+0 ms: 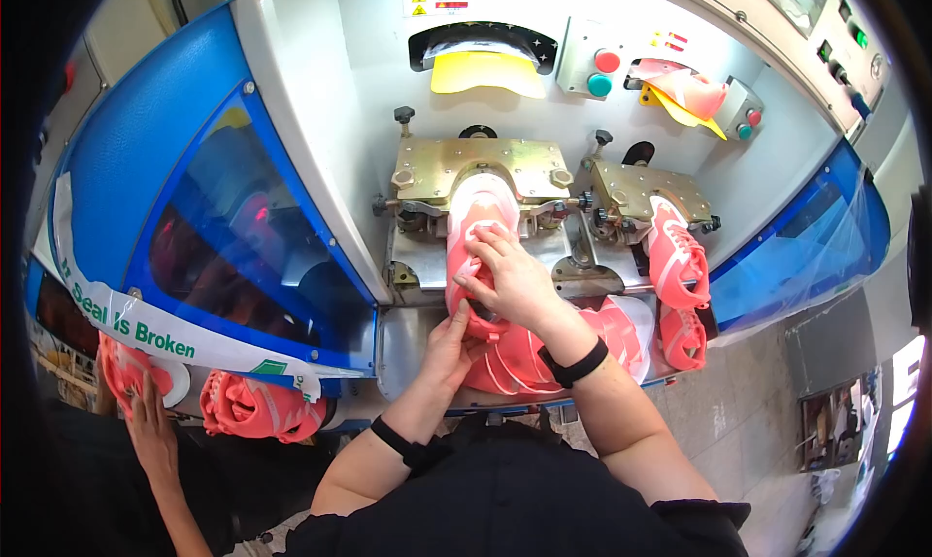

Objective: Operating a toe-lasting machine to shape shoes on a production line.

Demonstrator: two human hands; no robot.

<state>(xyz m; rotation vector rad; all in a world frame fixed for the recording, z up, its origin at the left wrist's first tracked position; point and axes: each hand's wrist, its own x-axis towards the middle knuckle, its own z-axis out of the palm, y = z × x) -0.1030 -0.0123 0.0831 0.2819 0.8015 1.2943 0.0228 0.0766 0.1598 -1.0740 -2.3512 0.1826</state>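
Observation:
A coral-pink shoe upper [473,215] lies with its pale toe in the metal clamp fixture [427,167] of a machine in front of me. My left hand [445,351] grips its heel end from the near left, thumb against the collar. Across the throat lies my right hand [515,283], its fingers curled onto the white-edged opening. Right of it, a second coral shoe upper [677,251] rests with its toe at another metal clamp fixture [649,186]. Several coral pieces [524,358] lie beneath my wrists, partly hidden by my right forearm.
Green and red buttons [599,86] sit on the white back wall beside a yellow flap [485,74]. Blue side guards [155,101] flank the machine. At lower left, a co-worker's hand [150,426] touches a coral shoe [126,372]. More coral shoes [262,406] lie nearby.

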